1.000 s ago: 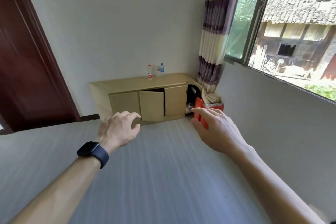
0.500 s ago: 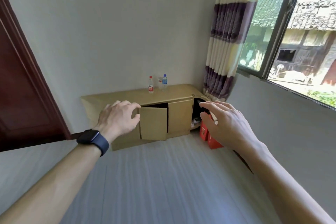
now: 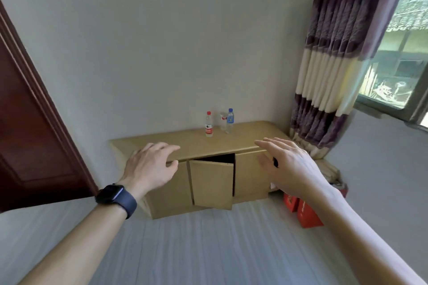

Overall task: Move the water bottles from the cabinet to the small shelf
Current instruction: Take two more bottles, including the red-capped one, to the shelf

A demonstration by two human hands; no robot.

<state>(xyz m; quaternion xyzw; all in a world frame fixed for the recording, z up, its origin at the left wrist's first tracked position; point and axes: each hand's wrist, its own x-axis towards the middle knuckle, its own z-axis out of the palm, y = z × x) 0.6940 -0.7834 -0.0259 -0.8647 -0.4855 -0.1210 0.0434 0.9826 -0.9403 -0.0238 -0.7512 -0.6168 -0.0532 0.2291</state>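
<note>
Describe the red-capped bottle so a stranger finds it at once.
Look at the low tan cabinet against the white wall, left of the striped curtain. Bottles stand on its top by the wall. The red-capped bottle is leftmost, set apart from the blue-capped bottle, with a red label.

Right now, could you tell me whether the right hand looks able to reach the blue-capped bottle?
Probably yes: the blue-capped bottle stands uncovered on the cabinet top, and nothing lies between it and the open right hand.

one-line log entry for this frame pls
phase: pre-grasp | left hand: open, empty | right hand: open, empty | red-cap bottle, blue-cap bottle: upright on cabinet | middle door: ajar
</note>
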